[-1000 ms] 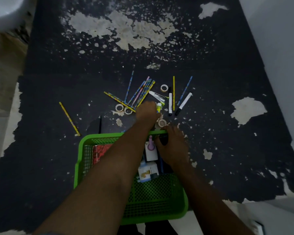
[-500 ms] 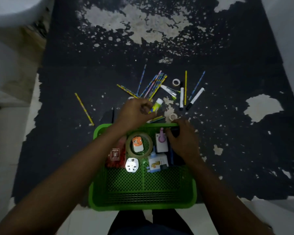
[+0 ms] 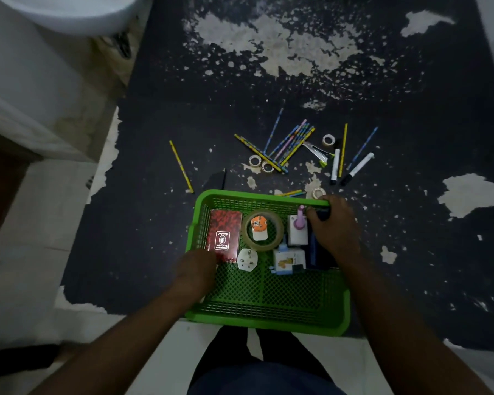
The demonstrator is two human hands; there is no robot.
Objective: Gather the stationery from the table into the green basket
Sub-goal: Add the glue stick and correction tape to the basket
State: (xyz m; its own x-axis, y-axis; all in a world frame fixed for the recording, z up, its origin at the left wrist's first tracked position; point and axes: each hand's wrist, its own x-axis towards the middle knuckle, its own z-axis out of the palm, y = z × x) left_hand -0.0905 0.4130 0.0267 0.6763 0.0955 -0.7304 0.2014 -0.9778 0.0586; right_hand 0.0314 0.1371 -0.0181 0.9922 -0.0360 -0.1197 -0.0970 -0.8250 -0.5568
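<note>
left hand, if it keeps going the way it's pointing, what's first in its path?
Likely the red booklet. The left hand sits at the green basket's left wall, aimed up and slightly right, and the booklet's near edge lies right ahead of it. Height over the booklet is unclear.

The bench point(image 3: 154, 238) is black, with pale patches where the coat has peeled off. The basket point(image 3: 268, 306) is bright green with a mesh pattern. Inside it, the small book point(image 3: 224, 238) is dark red with a white label, the plug point(image 3: 247, 260) is white, the tape roll point(image 3: 262, 230) is brownish and clear, and the item point(image 3: 259, 227) inside the roll is orange and white. The loose pencil point(image 3: 181, 166) is yellow with small marks. The two markers point(image 3: 357, 169) are white with black caps
</note>
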